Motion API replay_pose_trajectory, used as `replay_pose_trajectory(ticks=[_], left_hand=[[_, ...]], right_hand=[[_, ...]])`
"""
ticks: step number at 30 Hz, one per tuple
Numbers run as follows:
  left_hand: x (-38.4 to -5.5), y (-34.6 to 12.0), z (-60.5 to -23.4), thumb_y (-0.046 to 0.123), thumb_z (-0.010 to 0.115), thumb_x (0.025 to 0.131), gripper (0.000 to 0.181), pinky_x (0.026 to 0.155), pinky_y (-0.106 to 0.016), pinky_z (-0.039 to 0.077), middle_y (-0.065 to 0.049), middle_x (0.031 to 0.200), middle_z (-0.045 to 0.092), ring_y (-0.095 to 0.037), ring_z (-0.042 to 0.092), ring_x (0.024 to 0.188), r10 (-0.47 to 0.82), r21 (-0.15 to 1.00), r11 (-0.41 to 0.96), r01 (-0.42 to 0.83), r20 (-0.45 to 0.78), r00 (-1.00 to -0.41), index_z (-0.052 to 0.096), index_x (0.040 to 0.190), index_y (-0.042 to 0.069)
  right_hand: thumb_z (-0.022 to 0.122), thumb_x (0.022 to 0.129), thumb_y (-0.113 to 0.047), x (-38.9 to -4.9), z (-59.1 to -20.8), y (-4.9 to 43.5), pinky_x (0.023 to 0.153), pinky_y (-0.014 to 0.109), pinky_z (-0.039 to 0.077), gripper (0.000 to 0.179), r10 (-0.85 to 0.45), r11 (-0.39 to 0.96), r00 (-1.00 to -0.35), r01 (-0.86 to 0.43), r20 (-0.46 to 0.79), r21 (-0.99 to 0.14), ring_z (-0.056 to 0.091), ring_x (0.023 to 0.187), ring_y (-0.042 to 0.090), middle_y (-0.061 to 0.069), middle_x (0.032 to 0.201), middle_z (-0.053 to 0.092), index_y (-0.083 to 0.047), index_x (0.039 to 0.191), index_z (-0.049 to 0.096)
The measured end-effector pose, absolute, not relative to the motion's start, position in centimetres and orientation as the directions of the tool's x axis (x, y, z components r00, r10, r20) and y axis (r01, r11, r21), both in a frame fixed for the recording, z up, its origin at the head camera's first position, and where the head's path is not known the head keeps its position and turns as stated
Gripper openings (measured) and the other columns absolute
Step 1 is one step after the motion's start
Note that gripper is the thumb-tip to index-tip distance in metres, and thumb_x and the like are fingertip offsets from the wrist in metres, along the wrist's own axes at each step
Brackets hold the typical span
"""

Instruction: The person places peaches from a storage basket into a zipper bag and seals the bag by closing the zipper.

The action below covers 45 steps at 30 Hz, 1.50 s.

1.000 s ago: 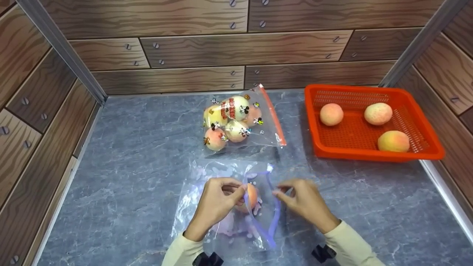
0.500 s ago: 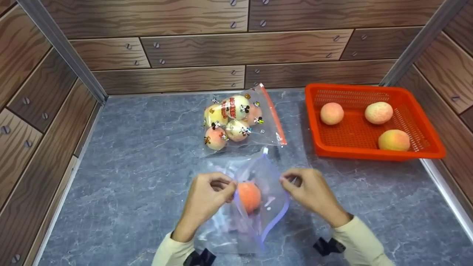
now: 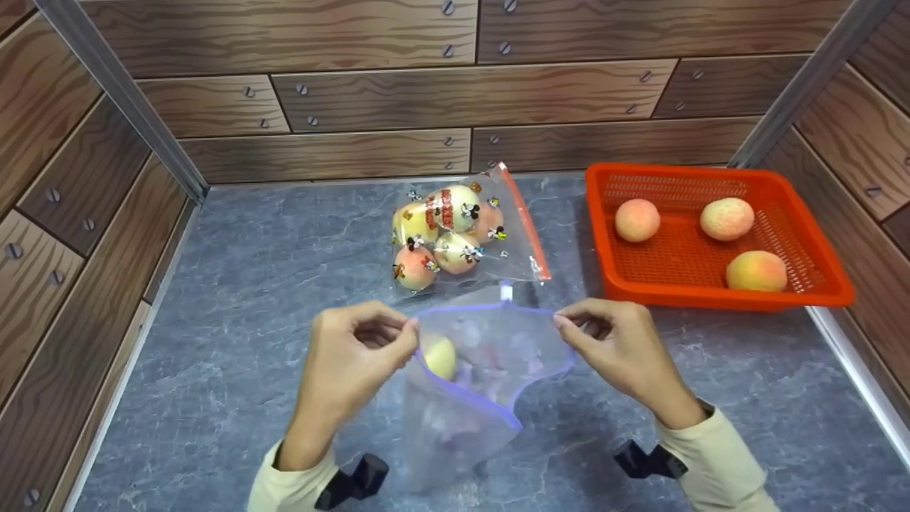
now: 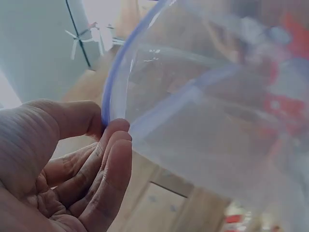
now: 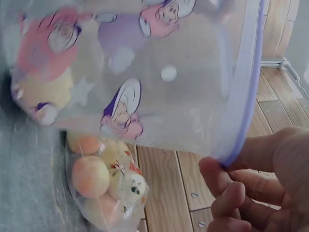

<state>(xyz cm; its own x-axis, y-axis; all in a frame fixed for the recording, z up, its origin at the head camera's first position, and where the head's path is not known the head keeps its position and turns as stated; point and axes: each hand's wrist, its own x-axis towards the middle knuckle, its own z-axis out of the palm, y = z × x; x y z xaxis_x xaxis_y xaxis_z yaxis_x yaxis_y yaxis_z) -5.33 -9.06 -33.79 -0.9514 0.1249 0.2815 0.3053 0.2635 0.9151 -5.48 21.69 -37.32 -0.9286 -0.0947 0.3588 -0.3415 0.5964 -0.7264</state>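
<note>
We can pass over the marbled tabletop [image 3: 234, 320] at left; behind the purple-edged bag [image 3: 498, 355], the red-zip bag [image 3: 458, 242] blocks us.

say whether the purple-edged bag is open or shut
Open: both hands hold apart the rims of the bag, with a yellow fruit visible inside.
</note>
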Motion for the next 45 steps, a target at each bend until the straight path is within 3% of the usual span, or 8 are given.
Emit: replay_pose_trajectory(ticks=[9, 21, 24, 28, 33, 36, 40, 45], left_hand=[[-5.7, -7.7, -34.7, 0.003, 0.077, 0.081, 0.003, 0.057, -0.028, 0.062, 0.0, 0.071, 0.073, -0.012, 0.068, 0.06, 0.254, 0.913, 0.292, 0.284, 0.212, -0.944, 0.075, 0.079, 0.003], [-6.3, -5.2, -38.4, 0.005, 0.074, 0.089, 0.014, 0.051, -0.036, 0.062, -0.01, 0.065, 0.071, -0.017, 0.067, 0.052, 0.291, 0.98, 0.07, 0.185, 0.158, -0.944, 0.074, 0.078, -0.004], [-6.3, -5.1, -38.7, 0.004, 0.075, 0.089, 0.013, 0.052, -0.037, 0.062, -0.011, 0.067, 0.071, -0.017, 0.067, 0.053, 0.279, 0.984, 0.027, 0.174, 0.16, -0.947, 0.074, 0.08, -0.005], [-6.4, -5.0, -38.9, 0.003, 0.075, 0.089, 0.011, 0.053, -0.037, 0.063, -0.013, 0.07, 0.071, -0.017, 0.067, 0.054, 0.281, 0.988, -0.02, 0.15, 0.15, -0.948, 0.073, 0.081, -0.004], [-6.4, -4.9, -39.2, 0.003, 0.076, 0.088, 0.01, 0.052, -0.037, 0.062, -0.015, 0.072, 0.07, -0.016, 0.066, 0.055, 0.301, 0.989, -0.056, 0.135, 0.145, -0.942, 0.073, 0.083, -0.005], [-6.4, -5.0, -39.3, 0.003, 0.077, 0.088, 0.011, 0.052, -0.036, 0.062, -0.016, 0.074, 0.071, -0.016, 0.067, 0.055, 0.304, 0.99, -0.068, 0.121, 0.136, -0.943, 0.073, 0.084, -0.005], [-6.3, -5.0, -39.4, 0.005, 0.077, 0.089, 0.012, 0.054, -0.036, 0.063, -0.017, 0.078, 0.071, -0.015, 0.067, 0.057, 0.316, 0.992, -0.078, 0.097, 0.117, -0.941, 0.073, 0.086, -0.006], [-6.5, -4.9, -39.5, 0.007, 0.077, 0.089, 0.014, 0.055, -0.035, 0.063, -0.018, 0.081, 0.072, -0.015, 0.067, 0.058, 0.332, 0.993, -0.083, 0.087, 0.11, -0.937, 0.073, 0.087, -0.006]], right_hand=[[0.079, 0.084, 0.001, -5.3, -38.8, 22.7, 0.048, 0.016, 0.047, 0.012, -0.075, 0.6, -0.938, -0.315, 0.34, -0.736, 0.054, 0.054, 0.006, -0.01, 0.066, 0.064, -0.011, 0.085, 0.08], [0.076, 0.093, -0.014, -5.9, -38.2, 27.1, 0.063, 0.021, 0.057, 0.013, -0.067, 0.571, -0.979, -0.196, 0.193, -0.797, 0.064, 0.074, 0.009, 0.003, 0.091, 0.075, -0.005, 0.102, 0.077], [0.074, 0.095, -0.019, -7.4, -36.3, 30.0, 0.069, 0.016, 0.055, 0.021, 0.056, 0.581, -0.971, -0.158, 0.233, -0.799, 0.064, 0.081, 0.009, 0.001, 0.096, 0.073, -0.002, 0.108, 0.074], [0.076, 0.092, -0.014, -10.8, -34.1, 33.4, 0.062, 0.009, 0.048, 0.023, 0.17, 0.686, -0.905, -0.175, 0.39, -0.706, 0.059, 0.072, 0.002, -0.01, 0.088, 0.067, 0.002, 0.108, 0.074], [0.076, 0.09, -0.013, -15.3, -32.6, 35.7, 0.061, 0.005, 0.043, 0.027, 0.237, 0.789, -0.844, -0.122, 0.481, -0.602, 0.058, 0.067, -0.007, 0.006, 0.093, 0.073, -0.001, 0.113, 0.073], [0.073, 0.09, -0.012, -17.9, -32.8, 36.1, 0.069, 0.022, 0.048, 0.029, 0.224, 0.852, -0.828, -0.09, 0.514, -0.516, 0.065, 0.073, 0.011, 0.018, 0.105, 0.072, -0.001, 0.117, 0.071], [0.068, 0.091, -0.006, -20.9, -34.1, 36.8, 0.083, 0.059, 0.047, 0.034, 0.154, 0.909, -0.855, -0.074, 0.495, -0.409, 0.06, 0.096, 0.048, 0.03, 0.114, 0.065, 0.004, 0.123, 0.064], [0.062, 0.088, 0.002, -23.6, -37.1, 38.2, 0.089, 0.071, 0.044, 0.045, 0.02, 0.95, -0.943, -0.085, 0.332, -0.299, 0.049, 0.107, 0.061, 0.04, 0.118, 0.057, 0.012, 0.13, 0.054]])
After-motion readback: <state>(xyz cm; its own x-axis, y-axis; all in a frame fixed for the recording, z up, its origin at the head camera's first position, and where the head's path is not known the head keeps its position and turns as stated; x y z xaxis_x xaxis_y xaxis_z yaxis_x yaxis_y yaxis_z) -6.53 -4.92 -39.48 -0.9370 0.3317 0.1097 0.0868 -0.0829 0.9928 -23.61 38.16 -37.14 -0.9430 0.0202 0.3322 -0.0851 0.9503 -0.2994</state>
